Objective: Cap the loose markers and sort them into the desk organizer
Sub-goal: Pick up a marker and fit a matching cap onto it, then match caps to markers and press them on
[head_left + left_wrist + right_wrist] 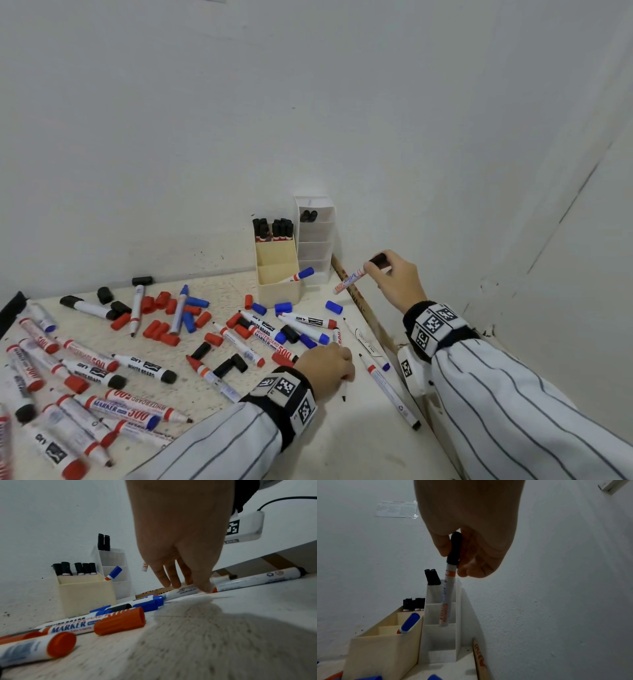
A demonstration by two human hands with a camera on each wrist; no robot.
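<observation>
R hand [394,277] pinches a black-capped marker [447,595] by the cap, barrel hanging free, prob. so it can drop into the white organizer [441,639] by the wall. L hand [327,365], fingers curled, presses a thin uncapped marker [181,591] on the desk [359,442]; actual grip unclear. Loose markers read "WHITEBOARD MARKER 500", "DIY".

Several marker barrels carry readable print. A red-capped marker [274,339] mid-frame in the head view reads "WHITEBOARD MARKER 500"; another [137,407] at lower left reads the same. A black-capped marker [145,366] at left reads "DIY WHITE BOARD". In the left wrist view, a barrel [68,626] at lower left shows "MARKER". The taped wall notice [396,509] at upper left of the right wrist view is too blurred to read.
</observation>
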